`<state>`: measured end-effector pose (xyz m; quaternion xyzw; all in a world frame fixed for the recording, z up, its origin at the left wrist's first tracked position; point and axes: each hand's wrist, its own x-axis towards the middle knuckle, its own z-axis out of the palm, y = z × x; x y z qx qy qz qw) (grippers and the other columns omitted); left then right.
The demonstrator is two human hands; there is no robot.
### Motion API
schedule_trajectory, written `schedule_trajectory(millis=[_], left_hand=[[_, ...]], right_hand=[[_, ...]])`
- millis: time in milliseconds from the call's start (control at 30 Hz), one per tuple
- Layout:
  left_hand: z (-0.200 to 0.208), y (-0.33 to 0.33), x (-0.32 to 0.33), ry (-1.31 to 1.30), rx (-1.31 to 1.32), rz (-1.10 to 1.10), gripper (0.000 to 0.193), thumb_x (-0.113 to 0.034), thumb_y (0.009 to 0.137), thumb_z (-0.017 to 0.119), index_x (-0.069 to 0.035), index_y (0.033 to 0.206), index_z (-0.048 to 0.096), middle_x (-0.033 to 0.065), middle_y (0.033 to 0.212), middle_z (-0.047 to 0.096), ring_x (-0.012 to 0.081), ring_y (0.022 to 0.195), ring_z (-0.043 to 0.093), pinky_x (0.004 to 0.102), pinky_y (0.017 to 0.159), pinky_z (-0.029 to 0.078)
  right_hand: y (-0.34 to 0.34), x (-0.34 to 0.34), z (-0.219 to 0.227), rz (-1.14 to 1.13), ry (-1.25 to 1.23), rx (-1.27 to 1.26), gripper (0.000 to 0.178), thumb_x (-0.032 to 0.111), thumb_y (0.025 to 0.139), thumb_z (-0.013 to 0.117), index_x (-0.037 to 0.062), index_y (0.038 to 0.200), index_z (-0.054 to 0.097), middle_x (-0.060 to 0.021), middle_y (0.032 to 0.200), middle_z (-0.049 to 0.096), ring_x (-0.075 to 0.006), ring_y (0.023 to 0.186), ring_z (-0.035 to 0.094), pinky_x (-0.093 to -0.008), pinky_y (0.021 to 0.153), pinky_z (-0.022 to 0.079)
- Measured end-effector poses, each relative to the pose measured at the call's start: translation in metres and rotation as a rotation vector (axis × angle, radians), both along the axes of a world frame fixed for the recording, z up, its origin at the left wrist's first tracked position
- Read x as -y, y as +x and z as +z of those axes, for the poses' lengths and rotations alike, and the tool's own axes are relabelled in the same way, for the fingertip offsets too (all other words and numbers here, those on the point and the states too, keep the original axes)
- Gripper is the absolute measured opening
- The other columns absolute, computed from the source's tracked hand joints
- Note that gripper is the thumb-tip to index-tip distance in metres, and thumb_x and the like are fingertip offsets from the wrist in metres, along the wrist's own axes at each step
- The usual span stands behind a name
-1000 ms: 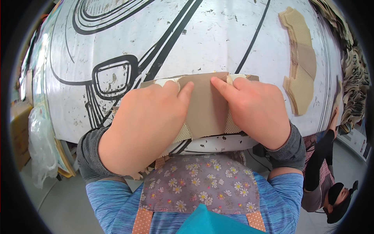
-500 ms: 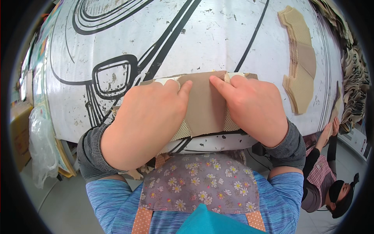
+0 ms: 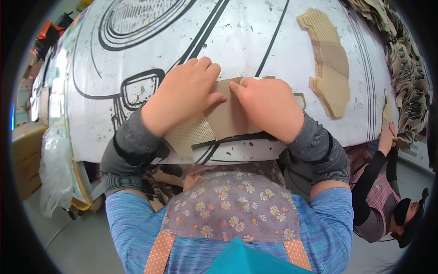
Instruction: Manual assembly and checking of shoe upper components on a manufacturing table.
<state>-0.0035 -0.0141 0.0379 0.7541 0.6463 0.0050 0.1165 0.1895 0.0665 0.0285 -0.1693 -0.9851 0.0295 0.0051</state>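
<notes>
A sewn fabric panel (image 3: pixel 228 116), smooth brown in the middle with perforated beige side pieces, lies at the table's near edge. My right hand (image 3: pixel 269 107) is closed on its right part, with the index finger and thumb near the far edge, where a little white backing shows. My left hand (image 3: pixel 185 93) lies over the panel's left part. Its fingers curl past the far edge and its thumb rests on the brown middle; the fingertips are hidden, so what they hold cannot be seen. A dark strip (image 3: pixel 237 138) runs along the near edge.
The white table cover (image 3: pixel 255 27) bears thick black line drawings. A stack of matching beige panels (image 3: pixel 331 59) lies to the right. Piled brown pieces (image 3: pixel 406 77) line the far right, where another person's hands (image 3: pixel 388 137) work. A plastic bag (image 3: pixel 57 169) hangs at left.
My left hand has moved up and away from me, its index finger no longer stretched along the panel. My right hand stays on the panel, which now sits slightly turned. The view has shifted.
</notes>
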Motion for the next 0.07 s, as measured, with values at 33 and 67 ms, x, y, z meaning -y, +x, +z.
schedule_trajectory(millis=[33,67], left_hand=[[0.0021,0.0009,-0.0018,-0.064,0.161,0.091,0.037,-0.027,0.083,0.072,-0.006,0.110,0.057,0.0107,0.109,0.060,0.0270,0.101,0.059,0.0373,0.087,0.047],[0.0043,0.0029,-0.0034,-0.127,0.326,0.175,0.039,-0.029,0.085,0.072,-0.007,0.113,0.056,0.0116,0.111,0.059,0.0273,0.105,0.059,0.0375,0.089,0.046]], right_hand=[[0.0026,-0.0018,-0.0017,0.011,-0.037,-0.037,0.038,0.010,0.084,0.060,0.0134,0.121,0.066,-0.0066,0.083,0.063,-0.0244,0.071,0.068,-0.0334,0.057,0.054],[0.0059,-0.0040,-0.0024,0.017,-0.072,-0.072,0.039,0.011,0.084,0.061,0.0139,0.122,0.066,-0.0071,0.086,0.065,-0.0255,0.071,0.068,-0.0320,0.059,0.054]])
